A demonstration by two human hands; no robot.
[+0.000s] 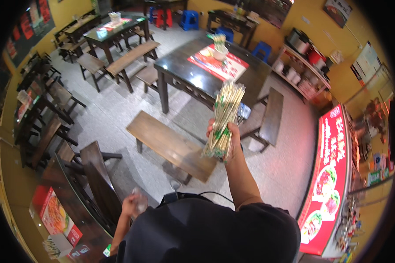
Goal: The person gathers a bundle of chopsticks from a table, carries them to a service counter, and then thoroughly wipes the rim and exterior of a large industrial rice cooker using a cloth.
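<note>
My right hand (234, 132) is raised in front of me and closed around a thick bundle of disposable chopsticks (226, 113). The sticks are in clear wrappers with green markings. Low at my left side, my left hand (129, 206) grips a translucent container (140, 202), blurred, so its exact kind does not show. Beyond the bundle stands a dark wooden table (181, 65) with a red and white printed mat (238, 67). On that mat sits a pale holder (220, 52) with more wrapped chopsticks upright in it. Behind the bundle, a small blue and silver object (244, 111) is partly hidden.
A wooden bench (168, 144) lies across the floor before me, another bench (271, 115) to its right. A lit red counter (326, 180) runs along the right. At lower left, a table (89, 227) carries a box (60, 245) with chopsticks. Blue stools (189, 20) stand at the back.
</note>
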